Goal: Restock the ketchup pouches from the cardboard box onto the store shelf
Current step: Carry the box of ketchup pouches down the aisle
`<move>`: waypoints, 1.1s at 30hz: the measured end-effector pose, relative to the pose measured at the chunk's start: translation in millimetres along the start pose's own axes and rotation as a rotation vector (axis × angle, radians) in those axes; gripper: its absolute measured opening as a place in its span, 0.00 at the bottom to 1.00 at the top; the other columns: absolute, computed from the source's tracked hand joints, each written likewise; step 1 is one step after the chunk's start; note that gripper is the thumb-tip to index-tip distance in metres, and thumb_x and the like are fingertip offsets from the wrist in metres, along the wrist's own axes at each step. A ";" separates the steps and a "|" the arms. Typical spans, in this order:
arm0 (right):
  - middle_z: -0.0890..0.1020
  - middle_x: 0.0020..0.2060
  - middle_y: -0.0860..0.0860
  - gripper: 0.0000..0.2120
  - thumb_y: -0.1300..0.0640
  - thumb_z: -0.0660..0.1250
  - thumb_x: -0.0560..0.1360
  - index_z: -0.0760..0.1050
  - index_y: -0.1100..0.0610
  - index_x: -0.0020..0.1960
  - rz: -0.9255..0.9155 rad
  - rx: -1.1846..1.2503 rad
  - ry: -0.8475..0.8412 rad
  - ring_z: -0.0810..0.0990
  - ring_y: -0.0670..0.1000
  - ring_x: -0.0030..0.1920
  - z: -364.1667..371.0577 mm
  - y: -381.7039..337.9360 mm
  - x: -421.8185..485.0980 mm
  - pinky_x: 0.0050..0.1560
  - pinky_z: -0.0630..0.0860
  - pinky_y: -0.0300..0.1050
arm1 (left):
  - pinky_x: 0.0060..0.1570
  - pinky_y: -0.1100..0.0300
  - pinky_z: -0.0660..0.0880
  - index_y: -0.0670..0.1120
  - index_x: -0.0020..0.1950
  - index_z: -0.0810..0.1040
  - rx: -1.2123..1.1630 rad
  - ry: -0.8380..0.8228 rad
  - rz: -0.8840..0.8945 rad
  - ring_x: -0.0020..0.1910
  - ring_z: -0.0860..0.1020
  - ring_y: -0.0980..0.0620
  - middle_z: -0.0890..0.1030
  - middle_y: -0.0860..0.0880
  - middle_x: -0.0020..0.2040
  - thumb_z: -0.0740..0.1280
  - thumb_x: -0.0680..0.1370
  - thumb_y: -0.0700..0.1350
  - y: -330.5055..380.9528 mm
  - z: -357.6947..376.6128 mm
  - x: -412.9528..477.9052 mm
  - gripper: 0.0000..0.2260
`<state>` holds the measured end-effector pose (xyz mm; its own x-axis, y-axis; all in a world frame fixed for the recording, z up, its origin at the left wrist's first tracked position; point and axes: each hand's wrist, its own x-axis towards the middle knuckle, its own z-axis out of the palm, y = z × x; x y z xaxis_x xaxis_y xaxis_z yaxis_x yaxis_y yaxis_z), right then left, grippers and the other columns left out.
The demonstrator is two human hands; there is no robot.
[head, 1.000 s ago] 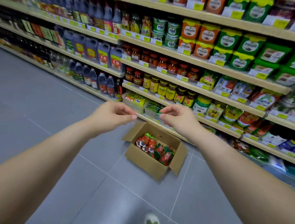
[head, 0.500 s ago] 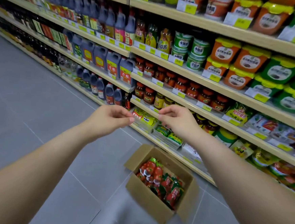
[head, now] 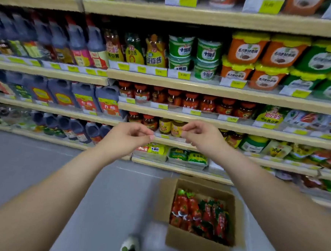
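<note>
At floor level, near right: ketchup pouches (head: 199,213) wait in an open cardboard box (head: 194,246), and neither hand holds any.
Left hand (head: 127,140) and right hand (head: 201,140) hover side by side in front of the store shelf (head: 177,168), well above the box, each with fingers curled in toward the thumb and nothing visible between them. The pouches stand packed upright in rows, red with green tops. They look soft, light and glossy, so likely to sag and slip if squeezed at the belly. A pinch on the stiffer sealed top edge, or several gathered by their sides, should hold better. Low on the shelf, just beyond the box, lie flat green packets (head: 188,156).
</note>
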<state>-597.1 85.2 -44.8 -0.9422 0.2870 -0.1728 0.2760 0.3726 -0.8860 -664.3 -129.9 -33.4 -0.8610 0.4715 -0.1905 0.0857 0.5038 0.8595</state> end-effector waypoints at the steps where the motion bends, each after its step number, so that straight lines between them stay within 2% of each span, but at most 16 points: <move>1: 0.80 0.36 0.51 0.04 0.57 0.69 0.73 0.76 0.49 0.42 0.017 0.014 0.041 0.78 0.49 0.39 3.8 -1.3 5.6 0.40 0.75 0.42 | 0.32 0.71 0.72 0.57 0.40 0.82 0.006 -0.040 0.015 0.35 0.79 0.61 0.82 0.54 0.35 0.73 0.70 0.51 -0.3 -6.1 13.9 0.01; 2: 0.80 0.36 0.52 0.05 0.58 0.69 0.73 0.76 0.49 0.41 0.038 0.029 0.084 0.78 0.50 0.39 7.0 -2.3 10.4 0.42 0.76 0.44 | 0.29 0.72 0.70 0.58 0.40 0.82 0.020 -0.083 0.027 0.34 0.79 0.61 0.82 0.54 0.35 0.73 0.70 0.52 -0.9 -12.3 29.0 0.01; 3: 0.81 0.37 0.54 0.05 0.58 0.69 0.73 0.76 0.49 0.41 0.057 0.041 0.122 0.79 0.51 0.39 9.3 -1.8 13.5 0.44 0.77 0.47 | 0.31 0.70 0.73 0.58 0.41 0.82 0.036 -0.122 0.039 0.36 0.80 0.59 0.83 0.53 0.36 0.73 0.70 0.52 -1.3 -16.7 41.8 0.02; 6: 0.82 0.42 0.59 0.03 0.56 0.69 0.73 0.76 0.49 0.43 0.132 0.065 0.234 0.81 0.54 0.43 9.7 5.2 17.4 0.47 0.78 0.49 | 0.50 0.55 0.78 0.59 0.43 0.82 0.083 -0.268 0.085 0.45 0.82 0.53 0.84 0.51 0.42 0.73 0.69 0.54 1.7 -21.1 79.4 0.05; 11: 0.82 0.45 0.60 0.02 0.56 0.69 0.73 0.77 0.51 0.46 0.219 0.103 0.359 0.81 0.58 0.47 -7.9 26.2 19.5 0.48 0.78 0.51 | 0.51 0.51 0.78 0.58 0.43 0.83 0.098 -0.411 0.133 0.42 0.81 0.51 0.84 0.46 0.43 0.73 0.68 0.55 15.3 4.5 122.8 0.06; 15: 0.82 0.45 0.59 0.04 0.56 0.69 0.73 0.77 0.53 0.48 0.250 0.112 0.398 0.81 0.57 0.45 -23.4 41.9 30.0 0.46 0.77 0.50 | 0.49 0.54 0.78 0.56 0.43 0.83 0.118 -0.460 0.168 0.42 0.82 0.52 0.84 0.48 0.42 0.73 0.70 0.53 24.7 30.9 148.0 0.04; 18: 0.82 0.41 0.56 0.03 0.56 0.68 0.74 0.77 0.53 0.48 0.281 0.091 0.408 0.79 0.52 0.42 -35.9 54.7 35.6 0.41 0.76 0.43 | 0.44 0.58 0.77 0.58 0.42 0.82 0.126 -0.503 0.184 0.42 0.82 0.53 0.84 0.49 0.42 0.73 0.70 0.53 29.6 49.5 165.5 0.02; 20: 0.81 0.41 0.56 0.02 0.57 0.68 0.74 0.77 0.52 0.47 0.304 0.098 0.447 0.79 0.52 0.41 -44.2 61.2 39.6 0.42 0.75 0.43 | 0.41 0.60 0.76 0.59 0.42 0.82 0.150 -0.536 0.199 0.43 0.82 0.52 0.84 0.48 0.42 0.72 0.70 0.53 32.7 60.3 179.0 0.02; 23: 0.80 0.38 0.55 0.01 0.57 0.68 0.74 0.77 0.54 0.46 0.331 0.118 0.486 0.77 0.51 0.39 -52.4 68.5 45.4 0.38 0.73 0.39 | 0.48 0.55 0.79 0.58 0.42 0.82 0.174 -0.604 0.217 0.45 0.82 0.51 0.83 0.49 0.43 0.72 0.70 0.52 34.5 75.0 199.9 0.02; 25: 0.79 0.37 0.54 0.01 0.56 0.67 0.74 0.76 0.53 0.45 0.395 0.130 0.519 0.76 0.51 0.37 -54.4 78.1 49.3 0.37 0.73 0.42 | 0.46 0.58 0.78 0.57 0.44 0.82 0.230 -0.669 0.249 0.45 0.81 0.53 0.83 0.51 0.43 0.72 0.71 0.52 35.8 87.6 217.9 0.04; 27: 0.79 0.38 0.54 0.02 0.57 0.67 0.74 0.75 0.51 0.43 0.461 0.155 0.577 0.77 0.52 0.38 -53.6 88.3 54.0 0.40 0.74 0.45 | 0.41 0.66 0.73 0.55 0.46 0.82 0.288 -0.745 0.293 0.44 0.80 0.56 0.82 0.53 0.43 0.71 0.72 0.51 39.5 101.8 239.6 0.05; 30: 0.79 0.37 0.52 0.04 0.57 0.67 0.74 0.75 0.49 0.41 0.566 0.189 0.701 0.77 0.51 0.38 -46.2 100.2 57.9 0.42 0.75 0.45 | 0.35 0.69 0.71 0.52 0.47 0.82 0.353 -0.863 0.358 0.40 0.78 0.57 0.81 0.51 0.42 0.71 0.72 0.50 43.8 124.0 269.7 0.05; 33: 0.80 0.39 0.54 0.02 0.56 0.67 0.74 0.75 0.50 0.43 0.685 0.207 0.836 0.79 0.52 0.38 -34.9 107.3 57.9 0.41 0.75 0.41 | 0.38 0.70 0.72 0.51 0.48 0.82 0.476 -0.996 0.464 0.43 0.78 0.57 0.82 0.51 0.43 0.70 0.73 0.51 48.5 146.4 294.8 0.07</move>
<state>-615.5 172.6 -134.8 -0.1539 0.9127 -0.3784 0.5805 -0.2264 -0.7822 -840.5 139.5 -117.3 0.0492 0.9266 -0.3728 0.6431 0.2562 0.7216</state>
